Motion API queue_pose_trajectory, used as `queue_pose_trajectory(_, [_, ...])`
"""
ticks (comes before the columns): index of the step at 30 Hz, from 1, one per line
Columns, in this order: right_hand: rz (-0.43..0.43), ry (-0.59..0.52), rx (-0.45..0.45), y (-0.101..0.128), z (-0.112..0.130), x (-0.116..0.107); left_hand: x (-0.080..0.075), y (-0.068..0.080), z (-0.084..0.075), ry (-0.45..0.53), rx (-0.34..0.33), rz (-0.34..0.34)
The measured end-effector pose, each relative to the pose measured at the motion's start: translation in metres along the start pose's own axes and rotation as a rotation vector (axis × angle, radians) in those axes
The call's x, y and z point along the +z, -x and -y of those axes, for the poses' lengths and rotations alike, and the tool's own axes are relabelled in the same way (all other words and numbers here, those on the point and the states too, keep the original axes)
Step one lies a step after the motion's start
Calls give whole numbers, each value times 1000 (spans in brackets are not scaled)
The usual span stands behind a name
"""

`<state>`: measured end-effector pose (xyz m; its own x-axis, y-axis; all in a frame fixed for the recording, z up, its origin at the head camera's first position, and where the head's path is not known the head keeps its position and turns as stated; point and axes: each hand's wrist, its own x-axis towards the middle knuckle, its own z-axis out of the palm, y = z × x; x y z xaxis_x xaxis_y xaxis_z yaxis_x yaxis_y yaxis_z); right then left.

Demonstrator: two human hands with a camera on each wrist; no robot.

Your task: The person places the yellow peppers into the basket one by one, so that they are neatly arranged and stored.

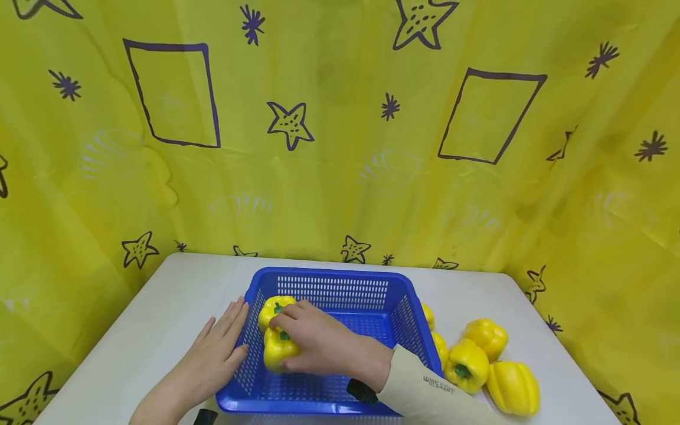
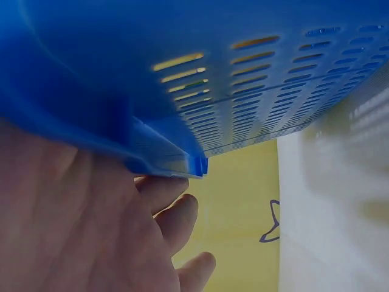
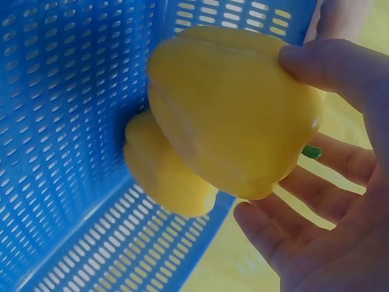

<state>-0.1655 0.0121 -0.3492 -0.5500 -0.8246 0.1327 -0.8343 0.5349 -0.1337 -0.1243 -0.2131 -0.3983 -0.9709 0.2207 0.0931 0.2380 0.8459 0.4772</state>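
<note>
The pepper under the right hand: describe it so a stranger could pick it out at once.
Start at the blue basket in the middle of the white table. Two yellow peppers lie against its left wall; take the nearer pepper, the one the right hand grips from above. The far pepper lies untouched behind it, and the other peppers sit outside the basket on the right.

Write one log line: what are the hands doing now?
right hand: grips yellow pepper inside blue basket | left hand: flat against basket's side | second pepper: in basket
</note>
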Motion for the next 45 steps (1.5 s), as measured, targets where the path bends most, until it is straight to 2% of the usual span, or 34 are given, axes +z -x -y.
queue_pose_trajectory(8, [74, 35, -6, -13, 7, 5, 1, 1, -1, 0, 4, 11])
queue_pose_trajectory(17, [94, 108, -46, -23, 12, 13, 1, 1, 0, 1, -2, 30])
queue_pose_trajectory(27, [161, 113, -52, -29, 13, 21, 1, 0, -1, -2, -8, 36])
queue_pose_trajectory(38, [160, 91, -26, -23, 12, 16, 2, -1, -1, -3, -19, 50])
queue_pose_trajectory(45, [139, 67, -30, -17, 12, 8, 2, 0, -1, 3, -1, 29])
